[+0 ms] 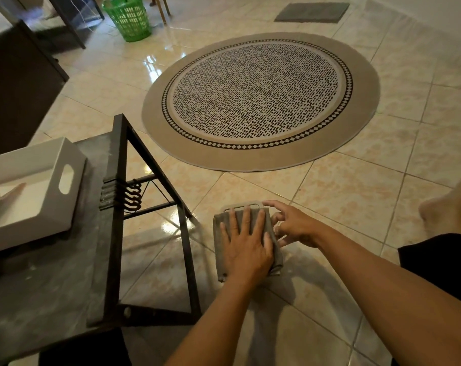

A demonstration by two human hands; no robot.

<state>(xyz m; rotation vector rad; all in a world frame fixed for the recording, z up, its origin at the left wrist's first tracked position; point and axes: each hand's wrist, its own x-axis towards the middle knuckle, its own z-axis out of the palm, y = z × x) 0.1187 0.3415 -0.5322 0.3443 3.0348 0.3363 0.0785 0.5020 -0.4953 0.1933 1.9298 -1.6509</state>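
A folded grey cloth [219, 249] lies on the tiled floor in front of me, over a pale flat board whose handle slot [241, 206] sticks out at the far end. My left hand [246, 244] lies flat on the cloth with straight, spread fingers and presses it down. My right hand [294, 224] is at the cloth's right edge. Its index finger reaches to the board's far right corner, and its other fingers are loosely curled against the cloth's side. Whether they pinch the fabric is not visible.
A low dark-framed table [116, 233] with a grey stone top stands to the left and carries a white tray [39, 167]. A round patterned rug [261, 101] lies ahead, with a green basket [129, 17] and a grey mat [312, 11] beyond it. My bare foot [446, 207] is at the right.
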